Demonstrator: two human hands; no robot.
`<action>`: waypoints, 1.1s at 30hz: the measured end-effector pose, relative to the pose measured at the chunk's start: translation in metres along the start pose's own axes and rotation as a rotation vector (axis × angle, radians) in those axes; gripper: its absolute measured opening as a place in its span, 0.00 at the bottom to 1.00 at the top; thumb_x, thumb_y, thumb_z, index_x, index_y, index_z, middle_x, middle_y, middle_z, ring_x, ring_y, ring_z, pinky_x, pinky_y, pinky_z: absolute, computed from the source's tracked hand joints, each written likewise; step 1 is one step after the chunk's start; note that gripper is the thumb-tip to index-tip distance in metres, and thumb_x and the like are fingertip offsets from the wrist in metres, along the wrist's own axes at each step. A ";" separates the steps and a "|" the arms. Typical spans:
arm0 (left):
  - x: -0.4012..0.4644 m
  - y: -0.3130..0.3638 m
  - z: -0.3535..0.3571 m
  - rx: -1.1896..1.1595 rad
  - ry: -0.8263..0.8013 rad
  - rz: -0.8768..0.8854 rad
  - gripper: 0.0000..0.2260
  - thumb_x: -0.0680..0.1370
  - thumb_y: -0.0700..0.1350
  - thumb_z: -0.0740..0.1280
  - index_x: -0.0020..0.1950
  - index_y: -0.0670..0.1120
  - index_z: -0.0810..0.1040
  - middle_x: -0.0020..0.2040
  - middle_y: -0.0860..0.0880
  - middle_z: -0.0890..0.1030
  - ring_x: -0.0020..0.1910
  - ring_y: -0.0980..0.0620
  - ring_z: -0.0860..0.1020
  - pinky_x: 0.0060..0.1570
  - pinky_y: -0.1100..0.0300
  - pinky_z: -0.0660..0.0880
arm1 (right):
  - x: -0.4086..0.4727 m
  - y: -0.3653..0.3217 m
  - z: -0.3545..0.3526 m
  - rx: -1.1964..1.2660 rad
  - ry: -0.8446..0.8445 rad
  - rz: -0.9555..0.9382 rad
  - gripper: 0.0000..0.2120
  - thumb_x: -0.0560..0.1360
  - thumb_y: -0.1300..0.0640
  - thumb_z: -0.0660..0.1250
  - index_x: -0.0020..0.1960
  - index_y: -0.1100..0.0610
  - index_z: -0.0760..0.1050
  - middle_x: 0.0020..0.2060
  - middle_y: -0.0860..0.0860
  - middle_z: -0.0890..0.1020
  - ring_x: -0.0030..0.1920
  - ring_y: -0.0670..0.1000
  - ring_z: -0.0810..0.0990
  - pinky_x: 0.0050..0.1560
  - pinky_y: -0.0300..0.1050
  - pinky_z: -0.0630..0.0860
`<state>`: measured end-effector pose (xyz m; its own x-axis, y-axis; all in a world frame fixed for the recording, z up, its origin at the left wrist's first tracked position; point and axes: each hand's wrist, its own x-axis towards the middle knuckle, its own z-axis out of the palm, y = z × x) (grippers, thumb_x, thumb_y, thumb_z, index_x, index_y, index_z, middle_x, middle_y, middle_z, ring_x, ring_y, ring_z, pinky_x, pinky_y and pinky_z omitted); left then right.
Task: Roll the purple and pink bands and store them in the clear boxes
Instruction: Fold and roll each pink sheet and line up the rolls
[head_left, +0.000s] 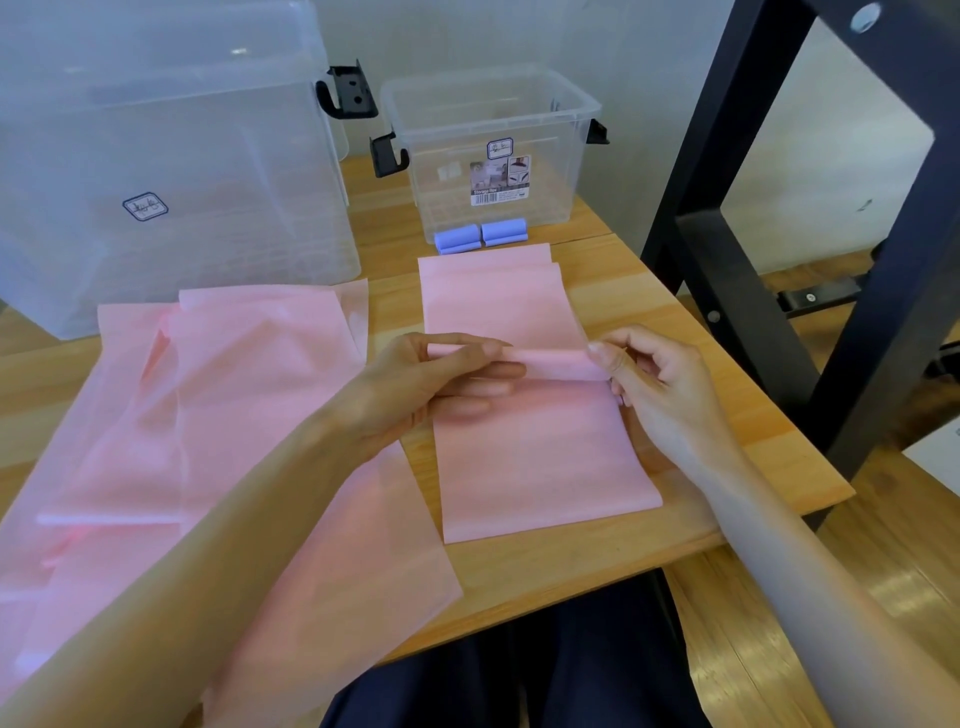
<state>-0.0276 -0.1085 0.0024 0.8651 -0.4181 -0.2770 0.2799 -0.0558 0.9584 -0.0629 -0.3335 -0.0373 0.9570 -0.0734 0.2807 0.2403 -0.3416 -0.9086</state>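
Observation:
A pink band (540, 457) lies flat along the wooden table (675, 332) in front of me, with a small rolled or folded part across its middle. My left hand (441, 379) pinches the left end of that roll. My right hand (654, 379) pinches its right end. Two rolled purple bands (480, 236) lie side by side on the table, just in front of the small clear box (493, 156). A large clear box (156, 171) stands at the back left. A loose heap of more pink bands (208, 415) spreads over the left half of the table.
Black latches (348, 93) stick out from both boxes. A black metal frame (779, 234) rises just right of the table. The table's front edge runs close to my lap, and wooden floor shows at the right.

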 end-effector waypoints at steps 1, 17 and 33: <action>0.001 -0.002 0.000 -0.008 0.015 0.003 0.10 0.79 0.46 0.66 0.56 0.45 0.82 0.52 0.47 0.86 0.46 0.55 0.85 0.43 0.64 0.82 | -0.001 -0.001 0.001 0.003 0.002 0.004 0.06 0.79 0.54 0.66 0.45 0.53 0.79 0.32 0.36 0.79 0.35 0.39 0.76 0.38 0.32 0.71; 0.006 -0.015 -0.004 -0.165 0.016 0.093 0.13 0.72 0.47 0.66 0.54 0.44 0.82 0.49 0.47 0.87 0.43 0.57 0.85 0.38 0.66 0.80 | 0.002 -0.030 0.011 0.447 -0.190 0.452 0.41 0.69 0.28 0.44 0.68 0.52 0.73 0.32 0.62 0.81 0.20 0.51 0.70 0.20 0.40 0.66; 0.003 -0.017 -0.004 -0.089 0.044 0.118 0.12 0.70 0.48 0.70 0.50 0.47 0.85 0.47 0.47 0.87 0.45 0.55 0.85 0.40 0.65 0.80 | 0.008 -0.025 0.013 0.325 -0.253 0.271 0.10 0.71 0.57 0.73 0.50 0.59 0.85 0.35 0.58 0.84 0.25 0.51 0.76 0.25 0.41 0.74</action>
<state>-0.0285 -0.1050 -0.0154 0.9111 -0.3766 -0.1673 0.2090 0.0724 0.9752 -0.0594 -0.3131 -0.0169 0.9918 0.1248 -0.0261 -0.0227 -0.0288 -0.9993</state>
